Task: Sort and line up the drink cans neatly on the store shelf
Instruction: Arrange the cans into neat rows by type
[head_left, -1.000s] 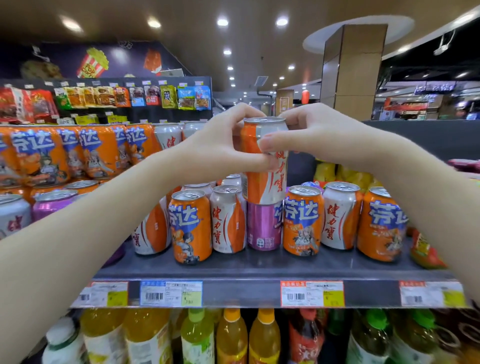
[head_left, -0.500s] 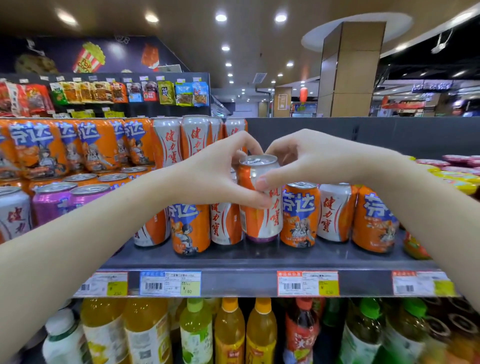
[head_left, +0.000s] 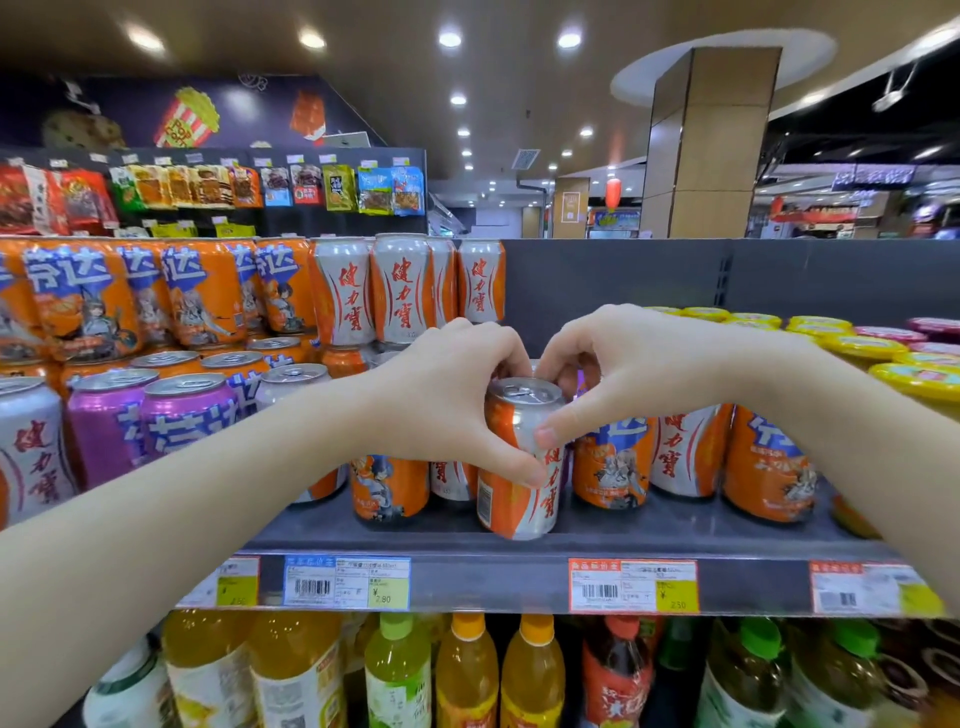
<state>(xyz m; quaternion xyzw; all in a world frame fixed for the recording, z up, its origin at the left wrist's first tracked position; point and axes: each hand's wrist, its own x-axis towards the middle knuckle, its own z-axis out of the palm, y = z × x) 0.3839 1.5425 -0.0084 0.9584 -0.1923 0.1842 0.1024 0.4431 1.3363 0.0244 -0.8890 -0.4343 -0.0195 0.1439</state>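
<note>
A silver-and-orange can with red lettering (head_left: 519, 483) stands near the front edge of the grey shelf (head_left: 519, 545), slightly tilted. My left hand (head_left: 447, 400) wraps its left side, thumb across the front. My right hand (head_left: 613, 379) grips its top and right side. Behind it stand an orange cartoon can (head_left: 389, 488), another orange can (head_left: 613, 467), a silver can (head_left: 685, 447) and an orange can (head_left: 769, 467). A purple can behind the held one is mostly hidden.
Purple cans (head_left: 187, 415) and stacked orange cans (head_left: 83, 296) and silver cans (head_left: 400, 286) fill the left. Yellow-lidded tubs (head_left: 857, 348) sit at the right. Price tags (head_left: 634, 584) line the shelf edge. Bottles (head_left: 467, 670) stand on the shelf below.
Both hands brought the silver-and-orange can down from on top of the purple can to the shelf's front edge, and the view tilted down a little.
</note>
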